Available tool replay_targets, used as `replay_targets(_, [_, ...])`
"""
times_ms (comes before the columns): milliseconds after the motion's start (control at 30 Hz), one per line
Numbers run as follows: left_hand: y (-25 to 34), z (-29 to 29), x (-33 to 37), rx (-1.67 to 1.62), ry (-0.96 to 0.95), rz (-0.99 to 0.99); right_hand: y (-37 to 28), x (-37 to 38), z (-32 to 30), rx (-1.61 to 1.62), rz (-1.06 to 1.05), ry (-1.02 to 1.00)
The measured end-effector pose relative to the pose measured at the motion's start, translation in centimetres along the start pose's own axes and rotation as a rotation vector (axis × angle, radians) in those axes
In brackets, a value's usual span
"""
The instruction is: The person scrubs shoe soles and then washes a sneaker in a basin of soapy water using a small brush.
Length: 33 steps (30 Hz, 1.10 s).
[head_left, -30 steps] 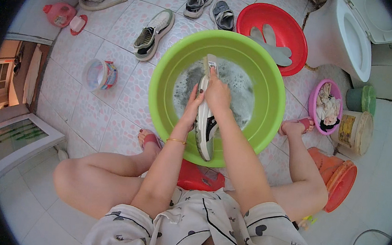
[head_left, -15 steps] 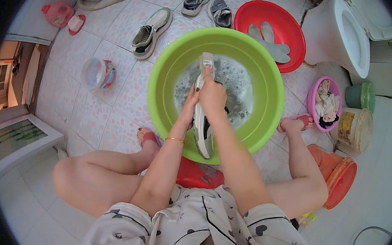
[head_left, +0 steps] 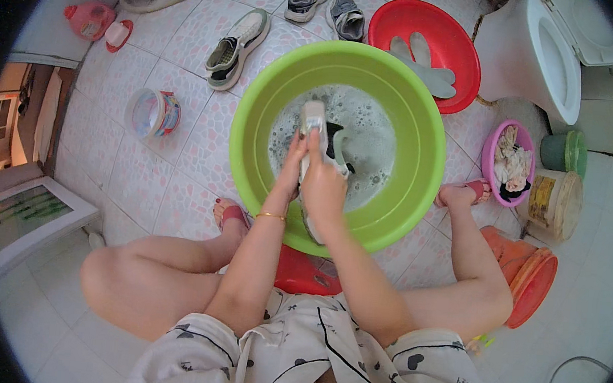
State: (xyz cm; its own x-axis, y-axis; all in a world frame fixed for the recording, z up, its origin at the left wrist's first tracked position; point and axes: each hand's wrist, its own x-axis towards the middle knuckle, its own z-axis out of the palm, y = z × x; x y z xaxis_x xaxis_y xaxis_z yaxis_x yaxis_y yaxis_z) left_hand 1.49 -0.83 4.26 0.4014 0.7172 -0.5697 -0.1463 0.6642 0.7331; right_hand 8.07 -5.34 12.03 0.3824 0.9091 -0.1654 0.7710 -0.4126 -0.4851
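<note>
The right hand (head_left: pixel 323 187) is closed around a pale brush (head_left: pixel 314 113); the left hand (head_left: pixel 292 168) clasps a shoe (head_left: pixel 335 137) over a green basin (head_left: pixel 421 150).

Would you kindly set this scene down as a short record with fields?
Left hand: holding a shoe
Right hand: gripping a pale brush, index finger along its back
Under the hands: green basin with foamy water
Floor beyond the basin: one loose sneaker; a pair of grey shoes
Beyond, to the right: red basin with grey insoles
Floor at left: plastic tub
</note>
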Motion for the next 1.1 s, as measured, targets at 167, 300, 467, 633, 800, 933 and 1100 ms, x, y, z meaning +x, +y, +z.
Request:
replay_targets(167, [1.1,2.3,-0.8,-0.033,-0.09,0.066,2.6,8.2,-0.6,0.072,0.123,-0.014])
replay_targets(300, [1.5,1.6,-1.0,0.037,-0.038,0.106,1.6,6.9,-0.9,0.07,0.133,-0.043])
replay_targets(467, [0.1,-0.5,0.2,-0.147,0.02,-0.053,0.3,-2.1,-0.1,0.032,-0.074,0.065])
replay_targets(633, [0.7,0.6,-0.2,-0.065,0.004,0.047,0.2,-3.6,-0.6,-0.016,0.011,-0.084])
replay_targets(800, [0.6,1.1,-0.6,-0.012,-0.102,0.062,0.6,4.3,-1.5,0.034,0.028,-0.009])
replay_targets(933, [1.3,1.9,-1.1,0.008,-0.074,0.058,1.9,7.2,-1.1,0.0,0.056,0.021])
replay_targets(1100, [0.7,-0.4,0.0,0.033,0.013,0.119,-0.5,-0.6,-1.0,-0.019,-0.025,-0.007])
